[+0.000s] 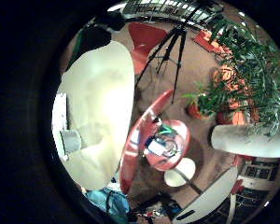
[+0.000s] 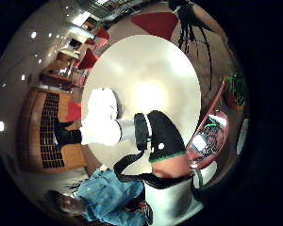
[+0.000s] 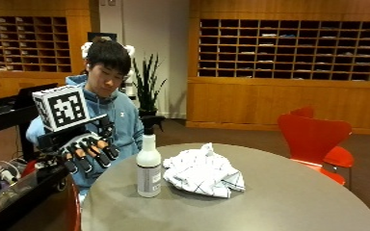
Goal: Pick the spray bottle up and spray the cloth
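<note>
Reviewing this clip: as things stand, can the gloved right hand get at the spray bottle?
Probably yes. The right hand hovers open at the table edge, beside the upright spray bottle; nothing lies between them. The cloth sits on the bottle's far side.

A person sits behind a round table (image 3: 287, 202) holding a spray bottle (image 3: 148, 166) and a cloth (image 3: 204, 171).

The bottle stands upright near the table's edge, the crumpled cloth just beside it, toward the centre. The gloved right hand (image 3: 87, 151) hovers off the table edge, apart from the bottle. A chair (image 3: 313, 137) stands beyond the table's far side.
</note>
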A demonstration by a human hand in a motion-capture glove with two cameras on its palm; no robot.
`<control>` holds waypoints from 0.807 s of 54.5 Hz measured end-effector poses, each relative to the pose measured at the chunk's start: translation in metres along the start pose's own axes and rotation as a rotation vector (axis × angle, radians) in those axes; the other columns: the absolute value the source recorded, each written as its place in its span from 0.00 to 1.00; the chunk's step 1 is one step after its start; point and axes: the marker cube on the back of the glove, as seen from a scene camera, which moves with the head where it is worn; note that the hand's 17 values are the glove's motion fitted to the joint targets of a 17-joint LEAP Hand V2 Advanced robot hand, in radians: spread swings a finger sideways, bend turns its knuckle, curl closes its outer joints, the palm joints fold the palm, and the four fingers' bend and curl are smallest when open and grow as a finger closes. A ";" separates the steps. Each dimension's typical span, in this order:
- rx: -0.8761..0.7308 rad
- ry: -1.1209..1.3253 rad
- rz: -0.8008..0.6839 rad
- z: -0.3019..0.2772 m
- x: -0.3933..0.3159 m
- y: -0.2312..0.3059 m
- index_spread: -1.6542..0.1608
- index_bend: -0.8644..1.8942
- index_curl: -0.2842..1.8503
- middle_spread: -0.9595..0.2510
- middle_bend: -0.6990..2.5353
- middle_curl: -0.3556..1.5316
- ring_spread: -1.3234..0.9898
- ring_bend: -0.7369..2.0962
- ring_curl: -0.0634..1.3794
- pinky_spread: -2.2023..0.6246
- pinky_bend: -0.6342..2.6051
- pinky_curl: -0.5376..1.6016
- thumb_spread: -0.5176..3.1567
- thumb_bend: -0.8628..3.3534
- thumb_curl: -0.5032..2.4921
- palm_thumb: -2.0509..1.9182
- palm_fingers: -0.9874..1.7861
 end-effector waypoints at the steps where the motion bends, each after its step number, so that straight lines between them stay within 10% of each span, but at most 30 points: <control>1: 0.013 0.049 0.032 -0.008 0.030 -0.003 0.76 0.39 0.19 0.70 0.29 0.25 0.58 0.36 0.12 0.82 0.31 0.31 0.31 0.26 0.21 0.63 0.54; 44: 0.005 0.010 0.068 -0.016 0.071 0.028 0.69 0.37 0.26 0.66 0.27 0.34 0.58 0.35 0.21 0.85 0.29 0.39 0.45 0.21 0.27 0.66 0.53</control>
